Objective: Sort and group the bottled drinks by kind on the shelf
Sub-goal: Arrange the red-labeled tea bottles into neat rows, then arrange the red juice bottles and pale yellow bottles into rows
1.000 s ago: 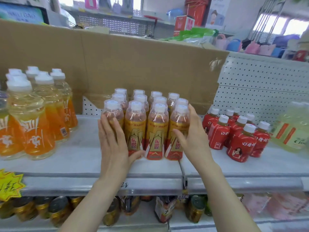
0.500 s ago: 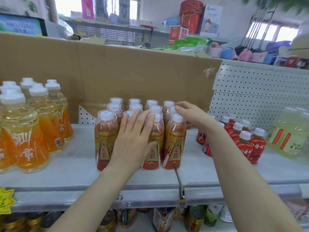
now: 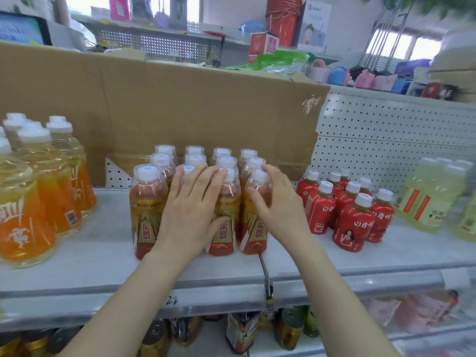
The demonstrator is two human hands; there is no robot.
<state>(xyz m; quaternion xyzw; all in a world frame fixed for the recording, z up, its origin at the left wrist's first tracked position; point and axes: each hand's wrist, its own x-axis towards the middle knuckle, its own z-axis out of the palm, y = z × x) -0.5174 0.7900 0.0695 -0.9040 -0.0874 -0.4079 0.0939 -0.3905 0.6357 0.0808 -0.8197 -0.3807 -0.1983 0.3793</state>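
Bottled drinks with amber liquid, gold-and-red labels and white caps (image 3: 146, 210) stood in a tight block of rows at the middle of the pale grey metal shelf (image 3: 98, 253), backed against a brown cardboard sheet (image 3: 206, 109). The left hand (image 3: 192, 212) lay flat against the front row with its fingers spread and straight, covering the second bottle from the left and reaching up to the caps; it pressed on the bottles rather than closing around one. The right hand (image 3: 277, 202) was half curled around the outer side of the front right bottle (image 3: 253, 228), fingertips at its cap and thumb across its shoulder, in loose contact rather than a firm grip.

To the left, well apart from the block, stood large clear bottles of yellow-orange liquid with orange labels and white caps (image 3: 33, 202). Just to the right, close beside the right wrist, a cluster of small red-labelled bottles with white caps (image 3: 353, 217) stood in loose rows. Farther right, pale yellow-green bottles (image 3: 432, 202) appeared blurred at the edge. A white perforated back panel (image 3: 386, 140) rose behind the red bottles. Below the shelf, cans and jars (image 3: 288, 328) sat on a lower level, partly hidden by the forearms.
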